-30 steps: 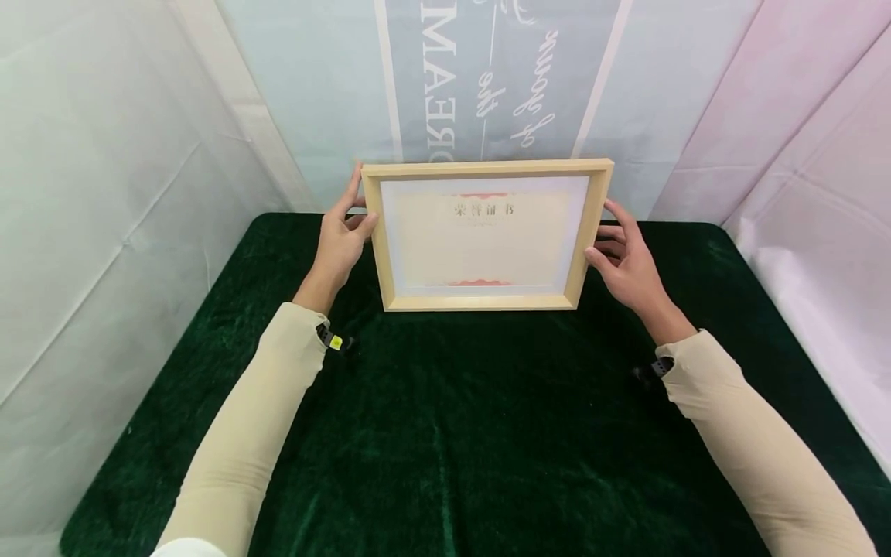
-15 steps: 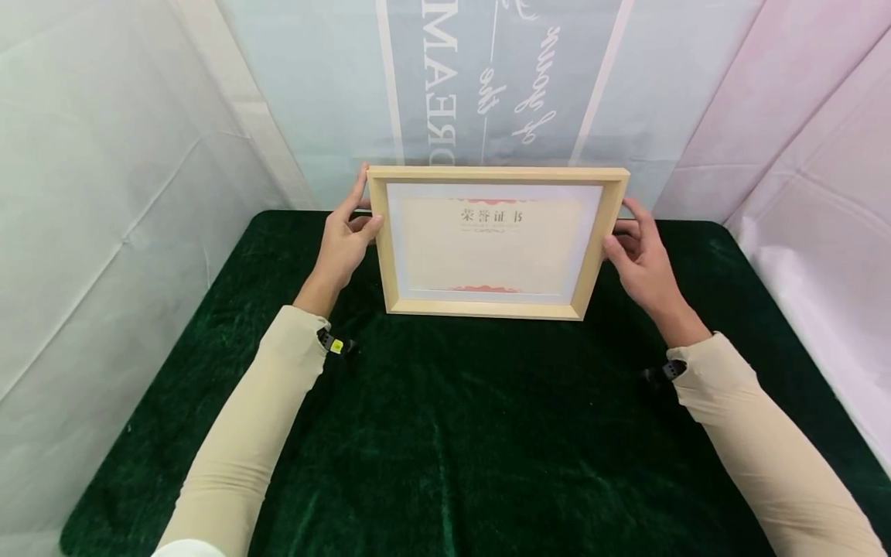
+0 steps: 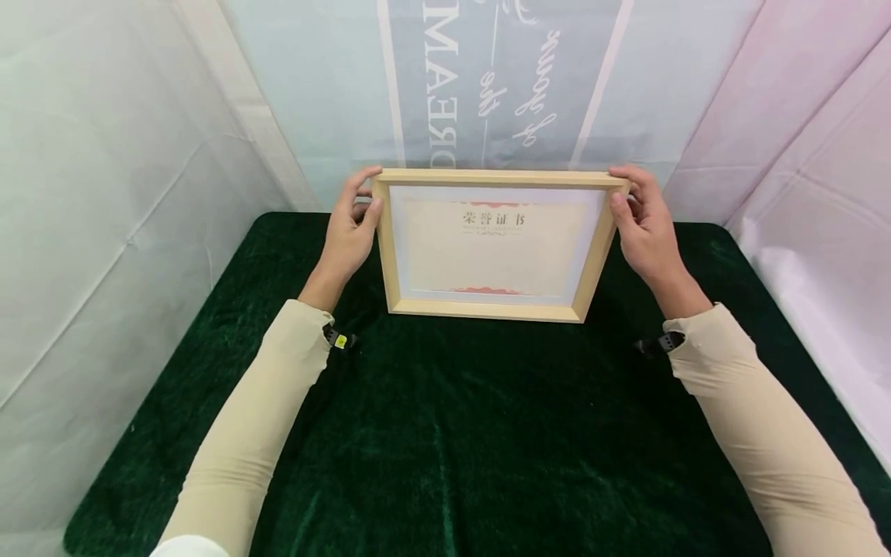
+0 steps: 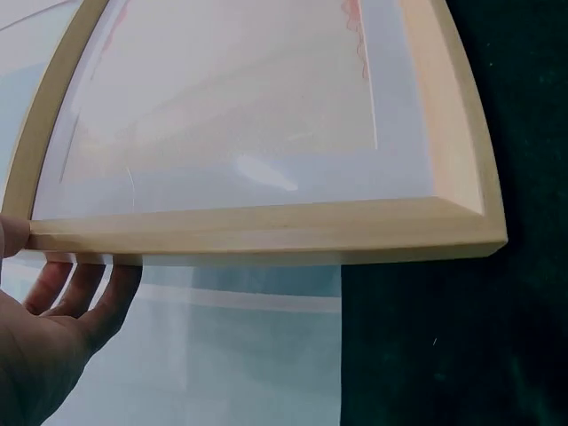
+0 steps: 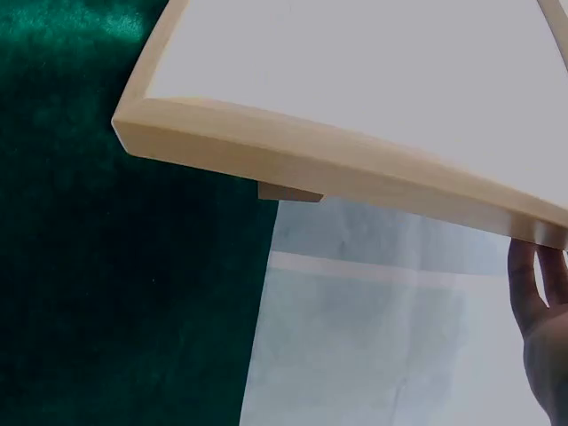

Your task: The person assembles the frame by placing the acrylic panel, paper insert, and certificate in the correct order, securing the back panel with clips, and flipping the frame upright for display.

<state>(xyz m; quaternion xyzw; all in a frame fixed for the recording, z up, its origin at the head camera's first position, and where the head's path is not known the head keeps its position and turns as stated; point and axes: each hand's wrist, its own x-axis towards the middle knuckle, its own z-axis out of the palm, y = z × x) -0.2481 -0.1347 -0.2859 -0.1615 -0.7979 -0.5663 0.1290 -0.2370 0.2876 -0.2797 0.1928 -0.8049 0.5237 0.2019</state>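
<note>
A light wooden picture frame (image 3: 485, 309) stands tilted back near the far edge of the green table. Behind its glass is a cream certificate (image 3: 494, 259) with red ornaments and Chinese lettering. My left hand (image 3: 351, 224) holds the upper left corner, index finger over the top edge. In the left wrist view, several fingertips (image 4: 124, 273) of that hand touch the frame's side. My right hand (image 3: 650, 224) grips the upper right corner, thumb on the front. A small brown piece (image 5: 291, 192) shows behind the frame's lower edge in the right wrist view.
Green velvet cloth (image 3: 445, 425) covers the table. A pale blue hanging with white lettering (image 3: 442, 85) rises close behind the frame. White fabric walls (image 3: 104, 193) border the left side, and pinkish white fabric (image 3: 800, 155) the right.
The frame has shifted slightly right and toward me. My right hand has slid up to the top corner, and my left index finger has come over the top edge.
</note>
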